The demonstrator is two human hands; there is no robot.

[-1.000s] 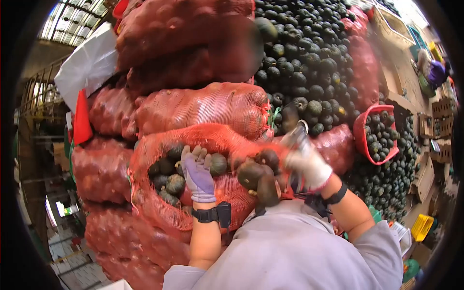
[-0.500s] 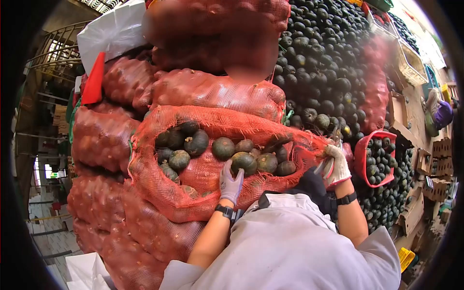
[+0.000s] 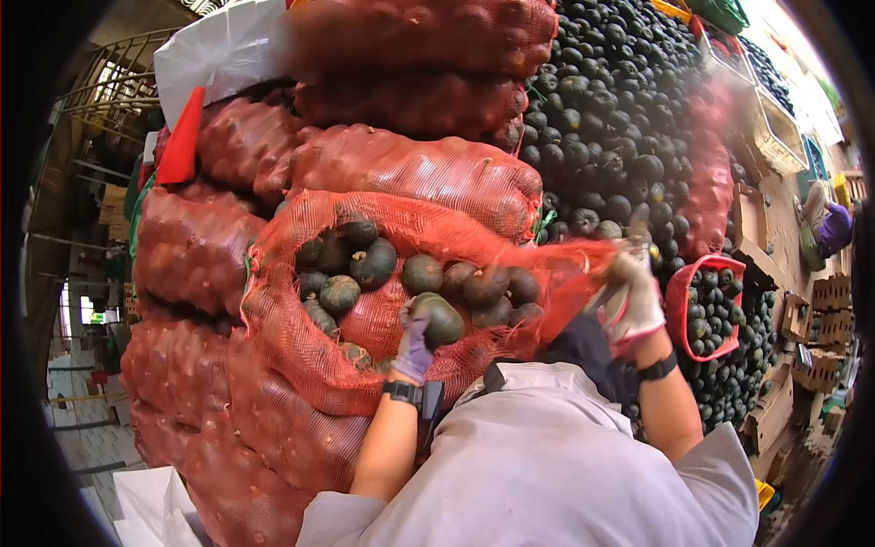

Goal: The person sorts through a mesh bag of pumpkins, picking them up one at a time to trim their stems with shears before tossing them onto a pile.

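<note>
An opened red mesh bag (image 3: 310, 365) lies across the stacked sacks, with several dark green squashes (image 3: 374, 263) in it. My left hand (image 3: 416, 346), in a purple and white glove, grips a squash (image 3: 437, 319) inside the bag's opening. At the bag's right end my right hand (image 3: 631, 305), in a white glove, is closed on the stretched mesh edge. A metal tool, blurred, shows at the fingers of that hand. More squashes (image 3: 488, 286) lie between my two hands.
Full red sacks (image 3: 415, 173) are stacked behind and left. A large heap of squashes (image 3: 611, 118) spreads at the back right. A red basket of squashes (image 3: 675, 310) stands right, near cardboard boxes (image 3: 750, 219). A red cone (image 3: 182, 141) is at the left.
Since half a second ago, my left hand has taken hold of a squash and shifted it slightly left. My right hand has pulled the mesh edge taut. Earlier, squashes were tumbling into the bag.
</note>
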